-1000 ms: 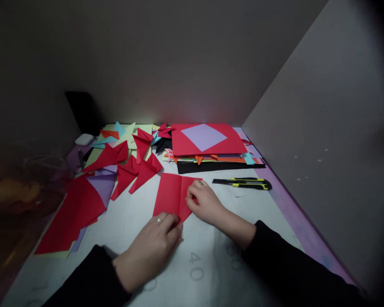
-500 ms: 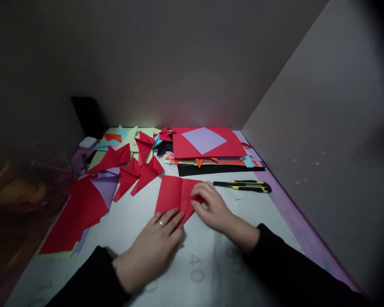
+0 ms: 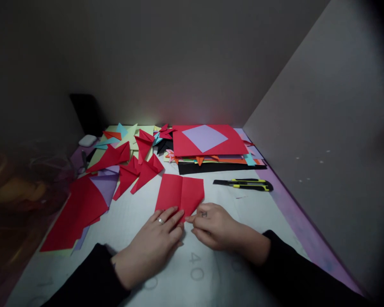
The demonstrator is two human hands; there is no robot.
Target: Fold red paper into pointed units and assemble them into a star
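Observation:
A sheet of red paper [image 3: 176,192] lies on the pale mat, with a crease down its middle and its lower right corner folded in. Across its lower left part rests my left hand [image 3: 158,238], fingers stretched out flat, a ring on one of them. My right hand [image 3: 216,226] is at the slanted lower right edge, index finger pointing out at the fold near the bottom tip and the other fingers curled. Nothing shows in its grip. Several folded red paper pieces [image 3: 147,172] lie just beyond the sheet to the left.
A yellow and black utility knife [image 3: 243,184] lies right of the sheet. Behind it is a stack of coloured paper with a red sheet [image 3: 176,145] and a lilac square [image 3: 205,138] on top. More red paper [image 3: 73,217] lies left. A dark phone [image 3: 88,115] leans against the wall.
My right hand has moved down from the sheet's right side to the bottom of the folded edge, its index finger now extended. My left hand has stayed in place.

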